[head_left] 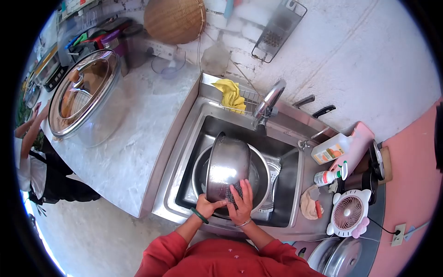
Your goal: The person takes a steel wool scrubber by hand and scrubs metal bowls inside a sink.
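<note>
The left hand point(206, 207), a green bangle point(199, 215) at its wrist, pinches the near edge of a steel pot point(228, 159), which lies tilted just ahead of it. The right hand point(243, 205), fingers stretched out, presses a dark scouring pad point(234, 195) against the pot's outer wall. Below both hands, a wide metal basin point(267, 173) sits in the sink point(287, 189). Farther ahead of them rises the faucet point(273, 95); a white fan point(348, 210) stands to their right. Well to their left, the tabletop point(138, 157) carries a lidded glass bowl point(94, 134), with another person point(33, 166) beyond.
</note>
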Motion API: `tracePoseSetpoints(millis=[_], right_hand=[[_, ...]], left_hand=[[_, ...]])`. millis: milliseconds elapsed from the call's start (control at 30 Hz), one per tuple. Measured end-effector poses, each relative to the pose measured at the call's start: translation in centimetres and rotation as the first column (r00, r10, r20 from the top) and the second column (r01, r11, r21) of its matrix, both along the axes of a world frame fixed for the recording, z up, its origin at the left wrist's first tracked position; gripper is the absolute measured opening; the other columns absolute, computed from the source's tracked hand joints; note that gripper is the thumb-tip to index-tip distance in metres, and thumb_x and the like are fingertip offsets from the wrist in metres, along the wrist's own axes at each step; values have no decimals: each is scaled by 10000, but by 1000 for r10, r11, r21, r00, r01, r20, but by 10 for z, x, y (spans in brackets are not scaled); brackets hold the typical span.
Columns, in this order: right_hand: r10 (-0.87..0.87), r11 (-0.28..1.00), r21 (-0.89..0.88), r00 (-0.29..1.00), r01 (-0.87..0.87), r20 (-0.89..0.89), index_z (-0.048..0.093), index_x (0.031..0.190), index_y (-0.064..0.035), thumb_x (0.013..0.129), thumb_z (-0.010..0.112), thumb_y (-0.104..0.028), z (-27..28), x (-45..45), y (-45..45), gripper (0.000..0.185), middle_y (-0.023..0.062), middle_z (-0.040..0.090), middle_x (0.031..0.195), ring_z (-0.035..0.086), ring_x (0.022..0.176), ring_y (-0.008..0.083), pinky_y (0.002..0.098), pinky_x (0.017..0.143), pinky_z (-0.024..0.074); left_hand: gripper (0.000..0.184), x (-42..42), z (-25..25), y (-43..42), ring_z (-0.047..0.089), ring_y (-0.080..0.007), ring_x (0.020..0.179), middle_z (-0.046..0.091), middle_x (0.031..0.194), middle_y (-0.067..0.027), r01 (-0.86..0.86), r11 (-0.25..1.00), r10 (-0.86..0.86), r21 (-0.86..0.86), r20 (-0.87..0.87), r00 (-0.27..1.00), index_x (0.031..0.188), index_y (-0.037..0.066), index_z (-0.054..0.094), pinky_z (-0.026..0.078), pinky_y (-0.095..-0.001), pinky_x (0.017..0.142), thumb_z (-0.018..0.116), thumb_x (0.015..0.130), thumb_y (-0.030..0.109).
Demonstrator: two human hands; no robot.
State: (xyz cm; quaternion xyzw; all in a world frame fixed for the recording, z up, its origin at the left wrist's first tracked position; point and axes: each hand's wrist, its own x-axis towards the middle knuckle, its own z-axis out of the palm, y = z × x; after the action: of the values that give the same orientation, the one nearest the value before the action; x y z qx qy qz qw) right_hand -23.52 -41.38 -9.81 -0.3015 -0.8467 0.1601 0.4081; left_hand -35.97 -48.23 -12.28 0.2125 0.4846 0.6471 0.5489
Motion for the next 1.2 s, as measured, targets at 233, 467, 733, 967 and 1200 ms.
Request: tracePoseSetpoints(millis=[233, 467, 733, 967, 1200], right_hand=[[-35, 882, -470, 994, -19, -106, 616, 1071, -40, 797, 598, -134, 21, -48, 112, 290, 137, 506, 1242, 469, 1136, 309, 360, 944, 377], [-10, 987, -160, 1000, 8, -10, 550, 1192, -35, 782, 599, -121, 7, 7, 4, 422, 210, 415, 1312, 391, 1217, 370, 423, 1024, 282], [26, 949, -314, 999, -18, 23, 554, 1179, -43, 828, 567, -146, 42, -41, 88, 366, 136, 471, 1286, 445, 1173, 321, 364, 981, 344], [49, 991, -125, 996, -39, 79, 504, 1223, 3, 816, 556, -113, 23, -7, 17, 427, 189, 456, 1284, 412, 1213, 336, 380, 1008, 311], [110, 987, -129, 991, -99, 82, 546, 1178, -28, 781, 594, -102, 37, -29, 56, 407, 147, 513, 1226, 439, 1173, 347, 400, 974, 358]], left_hand=[[200, 8, -4, -4, 618, -99, 765, 679, 845, -59, 29, 997, -37, -67, -125, 991, 872, 5, 678, 489, -241, 726, 729, 681, -20], [213, 7, -6, -6, 619, -98, 772, 679, 861, -56, -23, 999, 18, -48, -104, 994, 884, 15, 679, 492, -246, 722, 732, 680, -17], [212, 11, -6, -7, 617, -98, 787, 679, 863, -57, 22, 999, -25, -26, -126, 992, 895, 13, 676, 489, -246, 733, 728, 690, -9], [233, 10, -12, -13, 614, -102, 792, 675, 878, -52, -58, 997, 58, -50, -6, 998, 920, 11, 669, 487, -248, 746, 725, 694, -7], [262, 8, -11, -12, 617, -112, 810, 671, 900, -58, -15, 998, 13, -53, -37, 999, 946, 12, 661, 488, -254, 756, 725, 693, -6]])
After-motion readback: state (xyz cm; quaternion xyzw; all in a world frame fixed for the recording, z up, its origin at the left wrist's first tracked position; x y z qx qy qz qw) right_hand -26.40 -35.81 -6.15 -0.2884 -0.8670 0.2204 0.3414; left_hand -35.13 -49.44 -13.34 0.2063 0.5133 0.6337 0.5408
